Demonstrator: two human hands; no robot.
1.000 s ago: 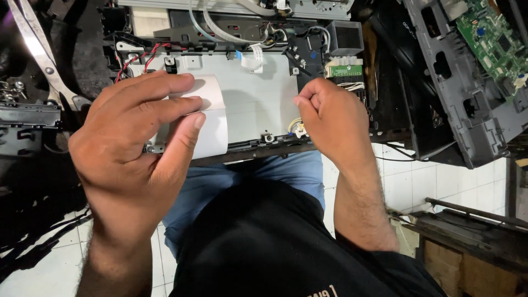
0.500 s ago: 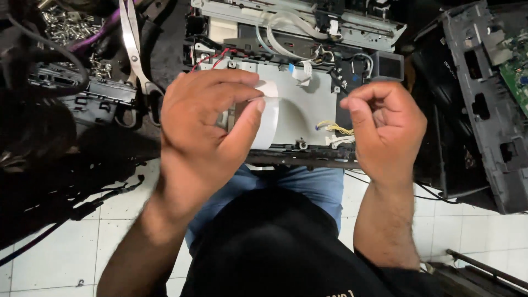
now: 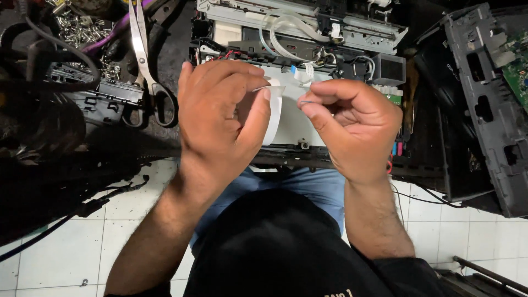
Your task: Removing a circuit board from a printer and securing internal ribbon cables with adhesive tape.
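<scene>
Both hands working a tape roll over the opened printer.
Your left hand (image 3: pixel 220 118) fingers are gripping the white tape roll (image 3: pixel 273 113); your right hand (image 3: pixel 352 124) fingers are pinching its loose end, the printer chassis (image 3: pixel 308 33) lying beyond them.

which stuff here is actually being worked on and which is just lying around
In hand:
- left hand holding a white tape roll
- right hand pinching near the roll's edge
- opened printer chassis behind both hands

Lying about:
- scissors
- screws pile
- grey panel
- green circuit board

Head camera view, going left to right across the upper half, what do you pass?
Pile of screws → scissors → left hand → roll of white tape → right hand → dark grey panel.
</scene>
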